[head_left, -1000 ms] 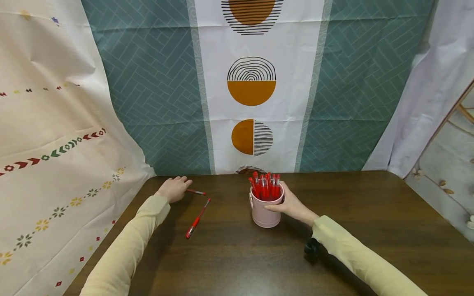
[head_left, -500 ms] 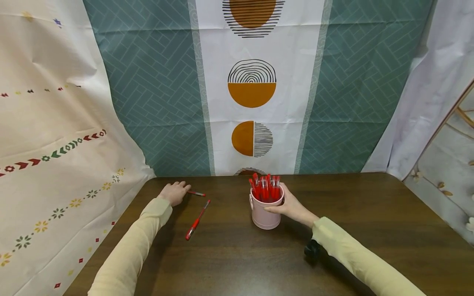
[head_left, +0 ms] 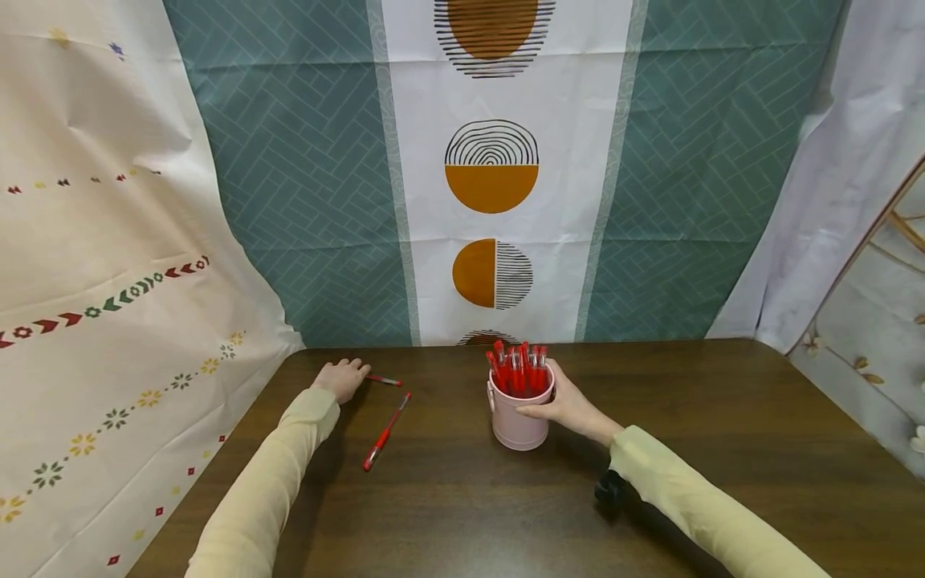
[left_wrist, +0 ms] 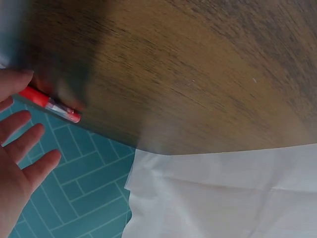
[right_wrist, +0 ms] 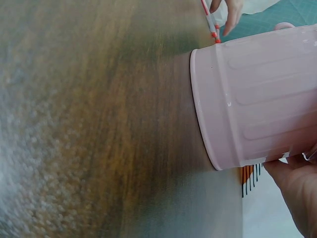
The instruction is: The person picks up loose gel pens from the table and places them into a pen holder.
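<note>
My left hand (head_left: 342, 379) is low over the far left of the table, at one end of a red pen (head_left: 384, 380). In the left wrist view the fingers (left_wrist: 42, 168) are spread apart, and the thumb lies over the near part of that pen (left_wrist: 33, 95); whether it touches cannot be told. A second red pen (head_left: 386, 432) lies slanted on the table, nearer to me. My right hand (head_left: 571, 407) grips the right side of a pink bucket (head_left: 519, 427), thumb across its front. Several red pens (head_left: 518, 373) stand in the bucket, caps up. Its base appears to rest on the table.
The dark wooden table (head_left: 462, 506) ends at the back against a green and white curtain (head_left: 325, 201). A cream patterned cloth (head_left: 130, 361) hangs along the left edge. A small black object (head_left: 610, 490) is under the right wrist.
The left hand has settled slightly lower and its fingers have drawn in toward the far pen's end. The right hand and bucket stay in place; the view has tilted slightly.
</note>
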Demonstrator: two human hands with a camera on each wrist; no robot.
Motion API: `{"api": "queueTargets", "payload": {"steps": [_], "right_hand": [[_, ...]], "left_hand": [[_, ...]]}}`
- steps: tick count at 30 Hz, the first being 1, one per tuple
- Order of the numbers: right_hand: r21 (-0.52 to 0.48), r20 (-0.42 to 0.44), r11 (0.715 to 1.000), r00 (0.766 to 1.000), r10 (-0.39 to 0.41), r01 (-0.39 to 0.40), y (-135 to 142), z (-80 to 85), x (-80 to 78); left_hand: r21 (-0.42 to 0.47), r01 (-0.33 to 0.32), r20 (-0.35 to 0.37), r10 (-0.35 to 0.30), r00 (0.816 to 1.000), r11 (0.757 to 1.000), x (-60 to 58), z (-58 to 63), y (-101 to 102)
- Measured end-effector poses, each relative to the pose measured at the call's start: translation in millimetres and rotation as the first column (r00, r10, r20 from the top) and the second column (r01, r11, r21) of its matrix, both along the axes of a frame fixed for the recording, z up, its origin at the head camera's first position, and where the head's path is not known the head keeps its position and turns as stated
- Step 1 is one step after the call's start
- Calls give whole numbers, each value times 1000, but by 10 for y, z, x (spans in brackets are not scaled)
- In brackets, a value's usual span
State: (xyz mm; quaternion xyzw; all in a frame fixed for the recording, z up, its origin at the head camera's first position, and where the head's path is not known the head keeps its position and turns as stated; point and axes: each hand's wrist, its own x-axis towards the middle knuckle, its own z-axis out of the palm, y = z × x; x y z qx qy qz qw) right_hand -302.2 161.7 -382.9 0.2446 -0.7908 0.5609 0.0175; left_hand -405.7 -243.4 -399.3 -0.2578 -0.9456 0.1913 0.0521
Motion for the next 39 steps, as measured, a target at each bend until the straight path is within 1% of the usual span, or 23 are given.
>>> {"api": "queueTargets", "payload": {"steps": [6, 10, 13, 16, 19, 27, 31, 34, 39], "right_hand": [[13, -17, 1000, 1000, -3, 3, -9, -20, 4], [2, -8, 1000, 1000, -2, 2, -6, -18, 3], [5, -6, 1000, 1000, 1, -1, -2, -18, 4], [13, -7, 1000, 1000, 7, -7, -2, -11, 6], [17, -19, 1000, 1000, 12, -12, -5, -3, 7], [20, -30, 1000, 1000, 8, -7, -8, 19, 17], [24, -27, 1000, 1000, -1, 2, -5, 21, 21], [23, -21, 1000, 1000, -6, 7, -1, 19, 21], [19, -32, 1000, 1000, 0, 1, 2, 15, 10]], "left_hand": [[-26, 10, -13, -10, 1000, 1000, -21, -69, -16], [-43, 15, -35, -16, 999, 999, -45, -83, -17], [-49, 20, -32, -22, 999, 999, -53, -83, -8], [-42, 48, -25, -49, 998, 998, -51, -81, 12], [-32, 78, -33, -79, 996, 996, -45, -71, 36], [10, 54, -11, -53, 999, 999, -31, -28, 55], [2, 53, -13, -53, 999, 999, -30, -23, 52], [-8, 67, -25, -67, 997, 998, -41, -34, 45], [1, 92, -49, -92, 995, 996, -61, -54, 30]]}}
